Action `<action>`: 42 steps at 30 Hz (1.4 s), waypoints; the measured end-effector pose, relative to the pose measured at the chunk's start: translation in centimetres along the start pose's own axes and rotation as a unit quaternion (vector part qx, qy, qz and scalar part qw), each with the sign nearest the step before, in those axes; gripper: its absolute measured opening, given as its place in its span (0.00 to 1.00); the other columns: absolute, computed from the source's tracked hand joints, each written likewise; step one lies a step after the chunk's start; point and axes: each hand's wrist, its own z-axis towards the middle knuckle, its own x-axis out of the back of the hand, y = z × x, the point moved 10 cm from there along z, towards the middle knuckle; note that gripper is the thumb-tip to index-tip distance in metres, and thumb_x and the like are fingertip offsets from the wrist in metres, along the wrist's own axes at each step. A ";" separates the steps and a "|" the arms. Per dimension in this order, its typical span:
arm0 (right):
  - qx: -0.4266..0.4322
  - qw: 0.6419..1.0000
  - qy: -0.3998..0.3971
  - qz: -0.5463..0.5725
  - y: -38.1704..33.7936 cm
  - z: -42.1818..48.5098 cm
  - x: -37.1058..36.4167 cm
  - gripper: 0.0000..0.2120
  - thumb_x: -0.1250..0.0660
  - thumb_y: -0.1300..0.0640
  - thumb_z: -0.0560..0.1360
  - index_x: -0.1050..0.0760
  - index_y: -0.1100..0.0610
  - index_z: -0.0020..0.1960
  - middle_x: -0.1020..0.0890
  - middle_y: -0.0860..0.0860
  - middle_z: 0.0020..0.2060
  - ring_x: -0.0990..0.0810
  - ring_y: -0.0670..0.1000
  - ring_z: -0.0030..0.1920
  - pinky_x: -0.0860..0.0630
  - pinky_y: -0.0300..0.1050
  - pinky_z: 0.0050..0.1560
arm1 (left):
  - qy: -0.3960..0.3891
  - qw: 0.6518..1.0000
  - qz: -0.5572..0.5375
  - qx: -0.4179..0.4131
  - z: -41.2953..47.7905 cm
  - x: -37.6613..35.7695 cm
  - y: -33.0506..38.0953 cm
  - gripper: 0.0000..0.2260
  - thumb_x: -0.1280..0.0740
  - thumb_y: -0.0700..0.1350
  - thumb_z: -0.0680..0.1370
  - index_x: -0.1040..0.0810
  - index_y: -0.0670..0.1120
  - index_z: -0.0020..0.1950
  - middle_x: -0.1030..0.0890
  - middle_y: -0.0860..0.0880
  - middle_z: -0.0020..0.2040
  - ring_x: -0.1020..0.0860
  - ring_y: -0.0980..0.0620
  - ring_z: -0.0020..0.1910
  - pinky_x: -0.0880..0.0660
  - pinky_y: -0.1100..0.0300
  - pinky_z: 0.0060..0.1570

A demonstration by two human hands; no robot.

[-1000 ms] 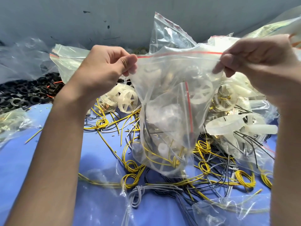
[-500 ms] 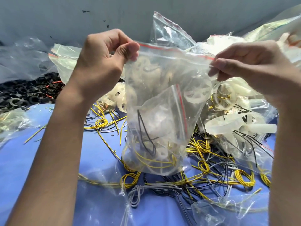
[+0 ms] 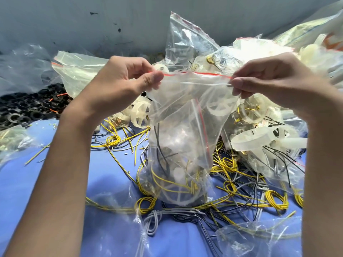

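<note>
A clear zip bag (image 3: 182,141) is held up over the blue table cover (image 3: 42,182) by both hands. The left hand (image 3: 122,84) is clamped on the left end of the bag's mouth, where the top edge is pinched between the thumb and the curled fingers. The right end of the same edge is pinched in the same way by the right hand (image 3: 274,84). The two hands are kept apart at nearly the same height, and the red seal line (image 3: 196,74) is stretched between them.

The bag hangs down from this edge. Whether its bottom touches the wires below cannot be told. Inside it a white plastic wheel (image 3: 178,198), yellow and black wires and a smaller bag with a red strip (image 3: 203,130) are seen.

Yellow wire coils (image 3: 276,201) and a grey wire bundle (image 3: 154,219) are spread on the cover, under and beside the bag. More white wheels (image 3: 140,114) and filled bags (image 3: 274,145) are piled behind it — mostly on the right. A heap of black rings (image 3: 27,110) is seen far left, near the grey wall (image 3: 74,25).
</note>
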 end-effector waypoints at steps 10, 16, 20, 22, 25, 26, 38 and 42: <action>-0.014 0.999 -0.016 -0.034 1.0 0.3 -0.2 0.08 0.30 0.50 0.65 0.19 0.51 0.43 0.16 0.47 0.33 0.21 0.42 0.32 0.23 0.32 0.38 | -0.034 0.999 0.011 0.027 -0.3 -0.7 -0.4 0.08 0.33 0.54 0.68 0.21 0.51 0.39 0.19 0.57 0.34 0.25 0.66 0.35 0.30 0.76 0.39; 0.005 0.998 0.002 -0.060 0.7 0.6 -0.2 0.01 0.30 0.54 0.69 0.21 0.51 0.41 0.17 0.44 0.30 0.22 0.40 0.30 0.25 0.30 0.36 | 0.018 0.997 0.077 0.010 -0.1 0.3 0.1 0.06 0.30 0.44 0.75 0.23 0.51 0.39 0.22 0.59 0.31 0.30 0.64 0.30 0.35 0.77 0.33; 0.039 0.993 0.049 -0.096 -0.4 0.7 0.6 0.10 0.30 0.63 0.73 0.22 0.49 0.40 0.18 0.40 0.29 0.24 0.41 0.29 0.25 0.34 0.36 | 0.104 0.985 0.129 -0.039 -0.2 1.6 2.2 0.04 0.32 0.41 0.77 0.23 0.47 0.42 0.24 0.60 0.32 0.30 0.68 0.25 0.38 0.77 0.28; 0.060 0.990 0.077 -0.103 -1.2 0.7 1.1 0.09 0.31 0.63 0.74 0.23 0.50 0.40 0.19 0.38 0.29 0.25 0.40 0.30 0.26 0.34 0.36 | 0.143 0.978 0.142 -0.058 -0.4 2.4 3.1 0.03 0.34 0.42 0.77 0.24 0.47 0.44 0.26 0.58 0.33 0.30 0.68 0.25 0.38 0.76 0.28; 0.100 0.983 0.109 -0.105 -2.6 0.3 1.8 0.02 0.33 0.62 0.73 0.23 0.56 0.43 0.20 0.36 0.29 0.25 0.38 0.30 0.29 0.29 0.36 | 0.184 0.967 0.160 -0.076 -0.7 3.5 4.0 0.02 0.35 0.44 0.77 0.24 0.48 0.46 0.27 0.59 0.35 0.31 0.68 0.26 0.39 0.75 0.29; 0.112 0.982 0.113 -0.102 -3.1 0.2 1.9 0.02 0.33 0.62 0.73 0.24 0.56 0.43 0.20 0.36 0.29 0.25 0.38 0.30 0.29 0.29 0.35 | 0.196 0.964 0.163 -0.077 -0.7 3.8 4.1 0.03 0.36 0.45 0.77 0.24 0.47 0.46 0.28 0.59 0.35 0.31 0.68 0.27 0.39 0.74 0.30; 0.102 0.987 0.071 -0.103 -3.4 -0.2 1.5 0.07 0.29 0.59 0.74 0.22 0.48 0.42 0.18 0.39 0.31 0.24 0.39 0.30 0.28 0.29 0.35 | 0.190 0.966 0.155 -0.078 -0.6 3.4 3.5 0.03 0.36 0.44 0.78 0.24 0.46 0.46 0.26 0.60 0.35 0.31 0.70 0.28 0.39 0.76 0.31; 0.086 0.990 0.059 -0.095 -3.0 -0.2 1.4 0.02 0.27 0.53 0.71 0.20 0.48 0.42 0.16 0.46 0.36 0.23 0.40 0.31 0.26 0.29 0.36 | 0.177 0.969 0.140 -0.098 -0.7 2.8 4.1 0.01 0.36 0.43 0.78 0.26 0.48 0.46 0.26 0.59 0.35 0.32 0.68 0.26 0.39 0.75 0.30</action>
